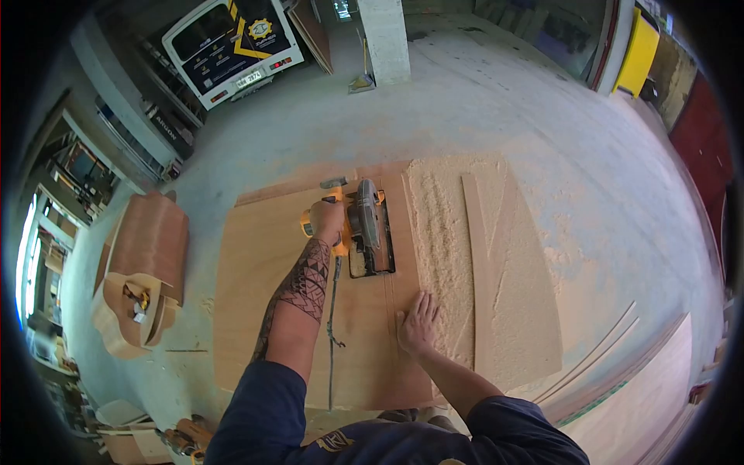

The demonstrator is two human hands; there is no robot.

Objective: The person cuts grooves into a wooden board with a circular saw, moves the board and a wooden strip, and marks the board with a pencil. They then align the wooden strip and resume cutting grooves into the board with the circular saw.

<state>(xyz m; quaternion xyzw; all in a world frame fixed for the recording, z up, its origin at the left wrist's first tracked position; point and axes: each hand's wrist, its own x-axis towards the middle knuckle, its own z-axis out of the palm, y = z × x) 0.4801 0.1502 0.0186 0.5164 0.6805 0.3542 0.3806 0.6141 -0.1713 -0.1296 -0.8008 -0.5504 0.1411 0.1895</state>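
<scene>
My left hand (328,220) is closed round the handle of a yellow-and-black circular saw (367,215). The saw stands on a large plywood sheet (271,287), its base plate (373,273) flat on the wood close to a lengthwise seam. From its rear, a dark power cord (332,310) trails back toward my body. Lower and to the right, my right hand (419,321) rests on the wood with its fingers stretched out, beside the sawdust (438,232). The blade is hidden from this view.
A long wooden strip (474,263) lies in the sawdust on the right. Curved wooden pieces (143,256) stand on the floor at left. Thin strips (593,349) and stacked panels (643,395) lie at lower right. A van (232,50) and a pillar (385,43) stand behind.
</scene>
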